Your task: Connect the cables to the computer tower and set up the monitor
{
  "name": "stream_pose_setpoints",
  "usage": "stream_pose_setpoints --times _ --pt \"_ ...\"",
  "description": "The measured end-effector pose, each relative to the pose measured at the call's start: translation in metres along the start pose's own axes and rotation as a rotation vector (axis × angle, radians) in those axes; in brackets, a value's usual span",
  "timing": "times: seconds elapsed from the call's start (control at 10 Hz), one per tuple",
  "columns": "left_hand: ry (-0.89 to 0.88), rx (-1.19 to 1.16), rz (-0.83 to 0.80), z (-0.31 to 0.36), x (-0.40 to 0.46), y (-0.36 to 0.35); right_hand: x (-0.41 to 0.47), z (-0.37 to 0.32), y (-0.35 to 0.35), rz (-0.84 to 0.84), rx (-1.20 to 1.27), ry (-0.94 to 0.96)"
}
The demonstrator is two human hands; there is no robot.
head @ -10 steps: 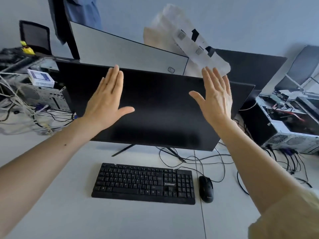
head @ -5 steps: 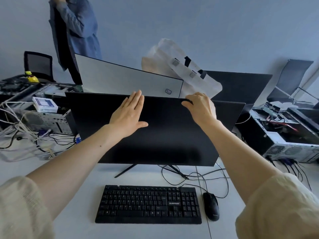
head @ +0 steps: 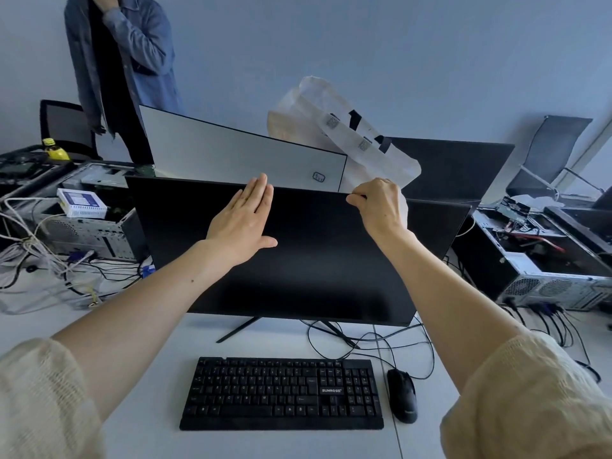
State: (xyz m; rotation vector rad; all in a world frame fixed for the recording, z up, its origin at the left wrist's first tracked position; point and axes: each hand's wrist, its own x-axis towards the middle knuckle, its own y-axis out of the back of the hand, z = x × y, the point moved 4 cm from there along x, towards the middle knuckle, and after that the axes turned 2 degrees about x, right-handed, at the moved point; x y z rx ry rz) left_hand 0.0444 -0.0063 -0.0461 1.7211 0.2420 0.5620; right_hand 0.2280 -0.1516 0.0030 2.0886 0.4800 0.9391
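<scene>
A black monitor [head: 308,270] stands on its thin stand in the middle of the white table, screen dark and facing me. My left hand [head: 243,223] lies flat against the upper part of the screen, fingers together and pointing up. My right hand [head: 381,210] is curled over the monitor's top edge and grips it. An open computer tower [head: 546,276] lies on its side at the right with cables hanging from its back. Another open tower [head: 82,226] lies at the left amid tangled cables. What is behind the monitor is hidden.
A black keyboard [head: 281,392] and black mouse [head: 402,395] sit in front of the monitor, with loose black cables [head: 371,339] around the stand. Two more monitors [head: 238,154] and a white bag [head: 344,134] stand behind. A person in a blue shirt [head: 122,61] stands at back left.
Both hands went from raised and open in front of the screen to the monitor: the left now lies flat on it, the right closed over the top edge. My view has pulled back and up.
</scene>
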Motion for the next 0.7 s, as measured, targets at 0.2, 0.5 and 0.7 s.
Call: stream_pose_setpoints --times 0.2,0.5,0.7 --pt "0.008 -0.013 -0.009 0.002 -0.002 0.002 -0.002 -0.002 0.001 0.007 -0.018 0.017" --pt "-0.001 -0.008 -0.045 0.001 -0.003 0.004 -0.007 0.0 0.0 0.033 -0.073 0.072" --pt "-0.007 -0.002 -0.036 0.004 -0.009 0.005 -0.014 0.006 -0.001 -0.002 -0.105 0.134"
